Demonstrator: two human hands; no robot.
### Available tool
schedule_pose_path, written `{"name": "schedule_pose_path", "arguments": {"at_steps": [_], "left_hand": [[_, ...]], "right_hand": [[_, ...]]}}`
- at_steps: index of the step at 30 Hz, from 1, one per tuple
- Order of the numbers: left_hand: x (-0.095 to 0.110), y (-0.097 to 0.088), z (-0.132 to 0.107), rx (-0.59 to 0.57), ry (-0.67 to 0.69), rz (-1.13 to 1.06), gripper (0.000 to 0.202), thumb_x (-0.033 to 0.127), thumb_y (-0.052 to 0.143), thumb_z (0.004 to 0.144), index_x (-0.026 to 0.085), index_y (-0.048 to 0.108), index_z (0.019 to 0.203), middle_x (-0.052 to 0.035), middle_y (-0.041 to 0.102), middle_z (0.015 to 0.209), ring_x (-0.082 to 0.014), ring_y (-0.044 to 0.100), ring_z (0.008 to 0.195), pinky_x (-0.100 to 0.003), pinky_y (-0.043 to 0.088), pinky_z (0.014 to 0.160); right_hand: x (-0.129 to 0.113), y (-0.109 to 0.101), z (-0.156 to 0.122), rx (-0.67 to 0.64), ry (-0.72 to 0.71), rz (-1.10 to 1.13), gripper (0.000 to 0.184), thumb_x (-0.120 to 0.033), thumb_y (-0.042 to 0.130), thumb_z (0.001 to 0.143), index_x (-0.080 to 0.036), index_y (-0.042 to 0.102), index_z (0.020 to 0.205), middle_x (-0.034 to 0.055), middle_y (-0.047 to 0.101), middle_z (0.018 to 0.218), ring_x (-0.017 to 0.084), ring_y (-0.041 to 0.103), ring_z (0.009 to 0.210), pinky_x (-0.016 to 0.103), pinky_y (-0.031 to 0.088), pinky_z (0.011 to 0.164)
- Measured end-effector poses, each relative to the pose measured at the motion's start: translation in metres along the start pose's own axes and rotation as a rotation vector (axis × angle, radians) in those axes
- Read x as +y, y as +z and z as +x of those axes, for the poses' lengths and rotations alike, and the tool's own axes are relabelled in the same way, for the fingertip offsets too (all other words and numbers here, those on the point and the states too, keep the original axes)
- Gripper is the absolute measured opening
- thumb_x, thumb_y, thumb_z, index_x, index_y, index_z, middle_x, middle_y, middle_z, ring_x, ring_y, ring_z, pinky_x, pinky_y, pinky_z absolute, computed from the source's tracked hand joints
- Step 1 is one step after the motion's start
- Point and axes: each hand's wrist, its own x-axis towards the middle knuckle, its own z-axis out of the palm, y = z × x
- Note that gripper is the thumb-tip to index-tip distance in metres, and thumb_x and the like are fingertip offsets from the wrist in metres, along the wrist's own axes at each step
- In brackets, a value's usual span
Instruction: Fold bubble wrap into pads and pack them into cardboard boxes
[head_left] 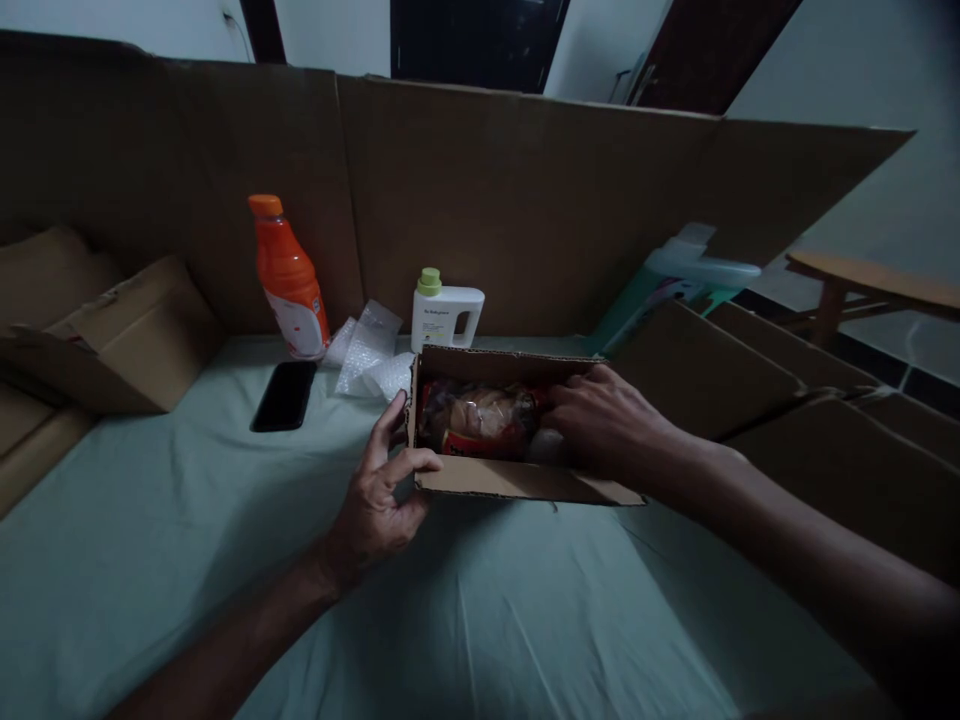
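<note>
A small open cardboard box [487, 478] lies on a pale green sheet [225, 560]. Inside it sits a clear packet of food with red print [476, 420]. My left hand [386, 495] grips the box's near left corner, thumb on the front wall and fingers up the left side. My right hand [600, 420] reaches into the right half of the box, its fingers curled down against the packet; what the fingertips hold is hidden.
Behind the box stand a white jug with a green cap [444, 312], an orange bottle [287, 275], crumpled bubble wrap [367, 355] and a black phone [284, 395]. Cardboard walls [525, 200] ring the sheet. Another carton [127, 340] lies left, flattened boxes [787, 390] right.
</note>
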Motion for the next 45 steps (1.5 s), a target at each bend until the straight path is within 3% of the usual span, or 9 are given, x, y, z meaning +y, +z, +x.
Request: {"name": "schedule_pose_path", "arguments": {"at_steps": [9,14,18,21,25,30,35,40,45], "left_hand": [[-0.007,0.009,0.015,0.058,-0.074,-0.026,0.015,0.010,0.063,0.084,0.020,0.070,0.092,-0.0087,0.039,0.157,-0.0276,0.043,0.144,-0.043,0.041,0.116],[-0.013,0.016,0.029,0.108,-0.118,-0.060,0.013,0.021,0.062,0.089,0.021,0.068,0.100,-0.0090,0.039,0.156,-0.0271,0.043,0.144,-0.044,0.040,0.117],[-0.020,0.019,0.021,0.155,-0.169,-0.193,0.064,0.027,0.063,0.089,0.029,0.036,0.148,-0.0126,0.026,0.163,-0.0267,0.046,0.140,-0.044,0.046,0.111],[-0.032,0.023,0.006,0.146,-0.249,-0.249,0.083,0.030,0.065,0.088,0.031,0.017,0.156,-0.0138,0.026,0.163,-0.0278,0.048,0.138,-0.044,0.047,0.109],[-0.048,0.031,-0.006,0.077,-0.325,-0.283,0.087,0.033,0.066,0.087,0.030,0.015,0.157,-0.0147,0.023,0.165,-0.0305,0.041,0.143,-0.048,0.042,0.112],[-0.047,0.050,0.011,-0.066,-0.419,-0.488,0.085,0.032,0.068,0.082,0.021,0.022,0.154,-0.0166,0.043,0.152,-0.0286,0.048,0.137,-0.045,0.043,0.112],[-0.013,0.070,0.013,-0.117,-0.377,-0.569,0.090,0.026,0.069,0.079,0.019,0.020,0.155,-0.0159,0.049,0.146,-0.0290,0.050,0.134,-0.046,0.042,0.113],[0.020,0.035,-0.043,-0.052,-0.387,-0.460,0.084,0.024,0.068,0.081,0.019,0.025,0.153,-0.0156,0.052,0.142,-0.0307,0.048,0.135,-0.048,0.037,0.116],[0.017,-0.035,-0.107,0.162,-0.526,-0.261,0.074,0.026,0.065,0.081,0.019,0.033,0.147,-0.0152,0.052,0.142,-0.0302,0.051,0.132,-0.048,0.037,0.115]], "right_hand": [[0.020,0.020,0.005,-0.099,-0.111,0.170,0.033,-0.007,0.059,0.083,-0.026,0.078,0.103,0.0052,0.078,0.098,0.023,0.073,0.089,0.031,0.049,0.075],[0.038,-0.001,-0.033,0.365,-0.007,0.248,0.025,-0.022,0.057,0.088,-0.025,0.074,0.107,0.0078,0.075,0.113,0.032,0.069,0.103,0.046,0.049,0.088],[0.042,0.022,-0.080,0.693,0.409,0.356,0.023,-0.033,0.049,0.096,-0.030,0.070,0.106,0.0068,0.073,0.115,0.034,0.067,0.108,0.053,0.047,0.092],[0.036,0.068,-0.096,0.644,0.578,0.634,0.022,-0.037,0.057,0.091,-0.030,0.067,0.109,0.0067,0.073,0.112,0.031,0.070,0.097,0.047,0.054,0.083],[0.007,0.112,-0.077,0.518,0.543,0.877,0.048,-0.049,0.063,0.085,-0.021,0.060,0.124,0.0139,0.071,0.119,0.032,0.070,0.097,0.044,0.058,0.077],[-0.020,0.118,-0.040,0.489,0.491,1.069,0.046,-0.049,0.058,0.087,-0.018,0.058,0.120,0.0144,0.072,0.112,0.027,0.071,0.091,0.037,0.057,0.068],[-0.014,0.120,-0.075,0.566,0.658,1.036,0.039,-0.050,0.058,0.084,-0.018,0.061,0.106,0.0108,0.074,0.096,0.025,0.070,0.078,0.036,0.055,0.066],[-0.052,0.111,-0.107,0.642,0.607,1.017,0.032,-0.051,0.060,0.084,-0.021,0.062,0.094,0.0087,0.074,0.088,0.024,0.070,0.077,0.030,0.053,0.059],[-0.116,0.093,-0.053,0.564,0.354,1.143,0.031,-0.049,0.059,0.088,-0.020,0.062,0.098,0.0087,0.073,0.089,0.023,0.069,0.077,0.032,0.054,0.061]]}}
